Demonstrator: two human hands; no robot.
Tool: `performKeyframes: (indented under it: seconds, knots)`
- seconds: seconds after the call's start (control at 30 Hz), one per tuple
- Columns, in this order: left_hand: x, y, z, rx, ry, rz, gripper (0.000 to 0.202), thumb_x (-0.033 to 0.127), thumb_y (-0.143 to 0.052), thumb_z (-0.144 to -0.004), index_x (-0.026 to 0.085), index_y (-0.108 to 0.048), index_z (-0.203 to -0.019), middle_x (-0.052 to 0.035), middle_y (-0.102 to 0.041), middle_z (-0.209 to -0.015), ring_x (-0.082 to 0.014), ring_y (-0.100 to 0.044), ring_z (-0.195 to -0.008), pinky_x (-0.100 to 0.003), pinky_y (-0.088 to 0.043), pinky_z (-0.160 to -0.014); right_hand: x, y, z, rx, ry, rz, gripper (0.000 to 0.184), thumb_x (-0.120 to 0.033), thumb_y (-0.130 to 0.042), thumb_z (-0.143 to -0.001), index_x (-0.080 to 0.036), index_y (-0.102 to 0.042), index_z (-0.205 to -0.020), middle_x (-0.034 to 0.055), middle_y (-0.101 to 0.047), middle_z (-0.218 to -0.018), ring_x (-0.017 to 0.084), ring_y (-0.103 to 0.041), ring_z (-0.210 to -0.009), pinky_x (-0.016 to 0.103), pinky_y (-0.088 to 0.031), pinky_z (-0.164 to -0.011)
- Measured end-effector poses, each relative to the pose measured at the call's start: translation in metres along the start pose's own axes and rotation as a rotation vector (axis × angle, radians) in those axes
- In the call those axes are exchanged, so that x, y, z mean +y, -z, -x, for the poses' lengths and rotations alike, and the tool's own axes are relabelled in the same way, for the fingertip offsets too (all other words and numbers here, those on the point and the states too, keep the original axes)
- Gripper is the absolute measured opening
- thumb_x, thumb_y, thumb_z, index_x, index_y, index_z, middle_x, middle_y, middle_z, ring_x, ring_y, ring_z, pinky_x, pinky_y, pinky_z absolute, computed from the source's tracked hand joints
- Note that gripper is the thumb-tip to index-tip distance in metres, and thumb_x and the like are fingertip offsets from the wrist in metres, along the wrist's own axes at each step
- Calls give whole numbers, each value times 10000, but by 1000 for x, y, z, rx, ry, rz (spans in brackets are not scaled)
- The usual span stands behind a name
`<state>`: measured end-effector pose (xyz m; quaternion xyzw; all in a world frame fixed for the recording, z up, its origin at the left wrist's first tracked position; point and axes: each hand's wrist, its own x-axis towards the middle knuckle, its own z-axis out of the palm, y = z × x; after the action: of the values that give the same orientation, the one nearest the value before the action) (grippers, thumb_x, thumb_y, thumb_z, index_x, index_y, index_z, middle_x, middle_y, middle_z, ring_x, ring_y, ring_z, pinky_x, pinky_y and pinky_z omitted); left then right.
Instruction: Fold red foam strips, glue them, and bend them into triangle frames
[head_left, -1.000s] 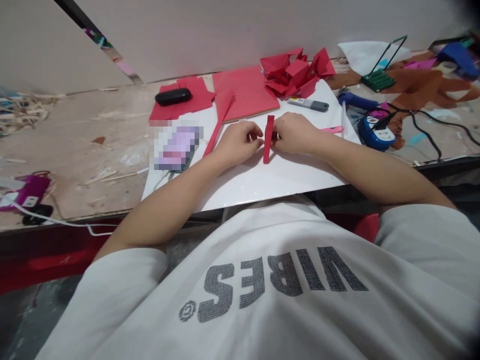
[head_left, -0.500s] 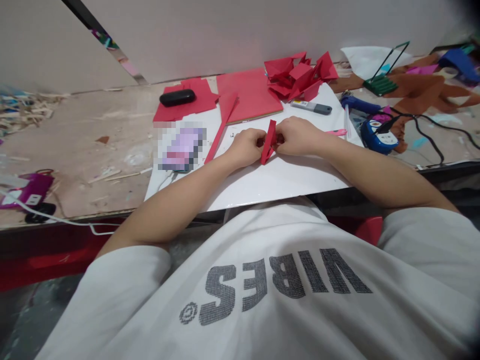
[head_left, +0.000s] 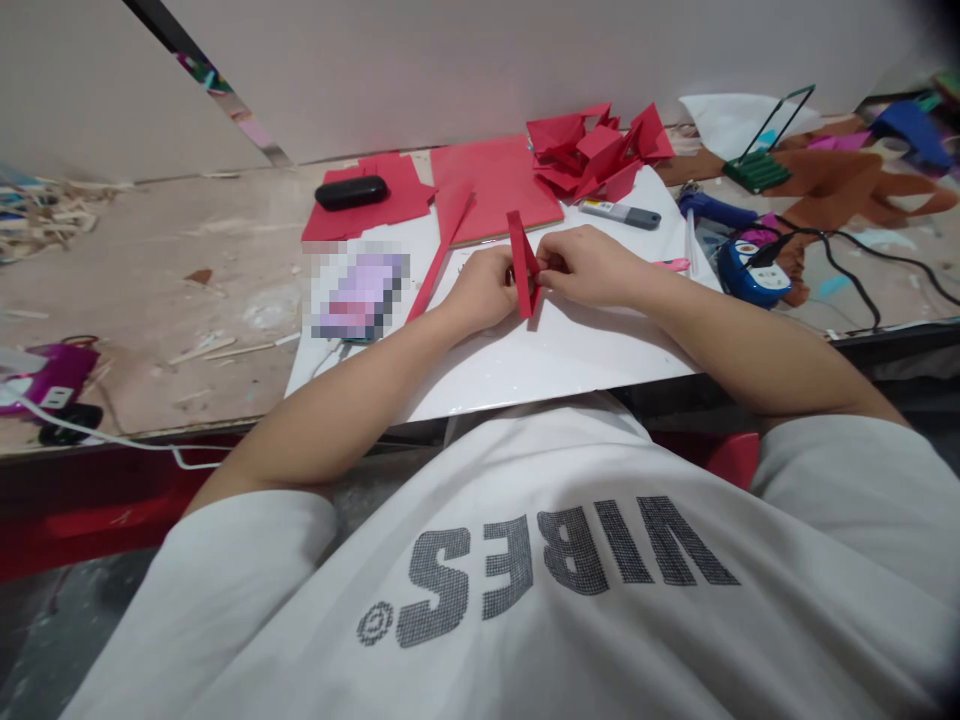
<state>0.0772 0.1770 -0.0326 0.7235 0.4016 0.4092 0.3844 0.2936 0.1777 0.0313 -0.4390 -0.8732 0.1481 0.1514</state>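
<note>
A narrow strip of red paper (head_left: 520, 255) stands almost on end between my two hands, above a white board (head_left: 570, 350). My left hand (head_left: 481, 290) pinches the strip from the left, fingers curled shut on it. From the right, my right hand (head_left: 585, 265) grips the same strip with closed fingers. Both hands meet at the strip's lower half. Its upper end sticks up free, leaning a little to the left.
Behind my hands lie a long red strip (head_left: 444, 250), a red sheet (head_left: 491, 185), crumpled red offcuts (head_left: 596, 150) and a grey utility knife (head_left: 621, 212). A black case (head_left: 350, 192) rests on red paper; a phone (head_left: 360, 295) lies left. At right: a blue device (head_left: 750, 268) and cables.
The red strip has turned in my hands: it leaned right half a second ago and now stands up, tipped slightly left. Both hands stay pinched on it.
</note>
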Motion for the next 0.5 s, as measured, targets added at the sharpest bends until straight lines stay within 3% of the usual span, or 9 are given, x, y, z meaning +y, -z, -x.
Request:
performKeyframes:
  seconds: [0.13, 0.3, 0.4, 0.5]
  knots:
    - [12, 2, 1, 126, -51, -135, 185, 382, -878, -875, 246, -758, -915, -15, -766, -908, -215, -628, -821, -427, -494, -761, 2, -3, -3, 36, -96, -317, 124, -191, -748, -951, -216, -676, -853, 39, -715, -760, 206, -634, -712, 349, -488, -712]
    - [18, 4, 3, 211, -110, -206, 270, 481, -851, -936, 255, -712, -888, -33, -748, -943, -220, -609, -879, -451, -472, -799, -1, -5, -1, -93, -165, -696, 271, -401, -840, -957, -227, -710, -796, 81, -723, -695, 220, -638, -625, 368, -541, -578]
    - [20, 6, 5, 192, -101, -229, 313, 530, -823, -986, 263, -680, -906, -36, -711, -924, -262, -632, -1022, -471, -474, -891, -6, -7, 1, -132, -182, -787, 317, -457, -876, -941, -233, -704, -799, 85, -728, -706, 209, -616, -603, 367, -559, -557]
    - [19, 10, 4, 194, -147, -260, 344, 546, -852, -980, 280, -648, -904, -50, -674, -938, -280, -636, -1061, -482, -478, -918, -7, -10, 1, -82, -169, -797, 381, -514, -867, -963, -245, -668, -781, 61, -703, -691, 188, -566, -586, 350, -536, -538]
